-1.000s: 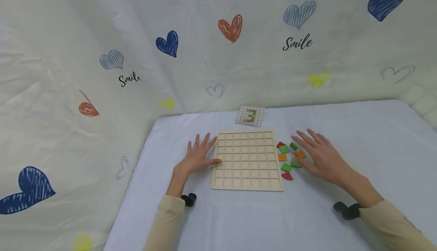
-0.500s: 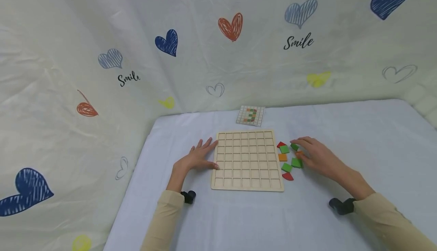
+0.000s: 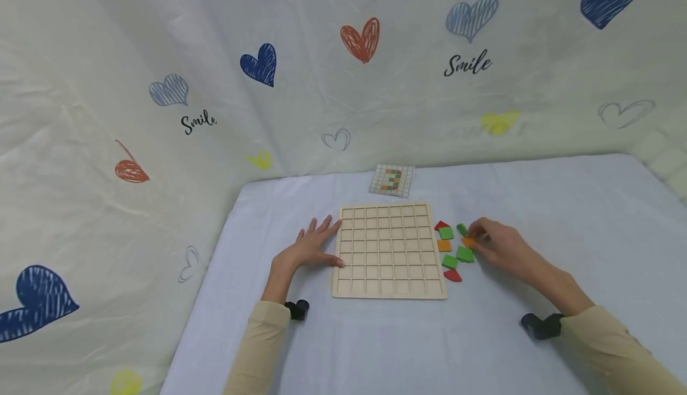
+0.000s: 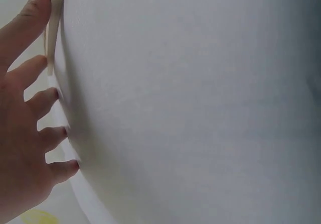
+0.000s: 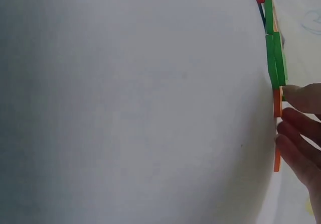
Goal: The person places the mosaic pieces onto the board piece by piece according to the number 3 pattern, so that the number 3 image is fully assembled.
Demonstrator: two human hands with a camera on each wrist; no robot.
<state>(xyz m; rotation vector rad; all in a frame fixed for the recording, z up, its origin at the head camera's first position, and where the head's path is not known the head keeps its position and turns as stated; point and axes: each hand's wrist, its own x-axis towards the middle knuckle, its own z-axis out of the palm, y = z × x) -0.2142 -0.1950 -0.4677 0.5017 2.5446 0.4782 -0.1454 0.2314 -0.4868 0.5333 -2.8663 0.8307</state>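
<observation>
One spread left hand (image 3: pixel 308 249) touches the edge of the grid board (image 3: pixel 389 253); I see wide surface (image 3: pixel 606 222) beyond the right hand (image 3: pixel 506 247), newly pinching an orange tile (image 3: pixel 467 241).

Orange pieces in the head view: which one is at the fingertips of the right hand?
The orange piece farther from the board, directly at the right hand; the other orange piece lies beside the board's right edge.
</observation>
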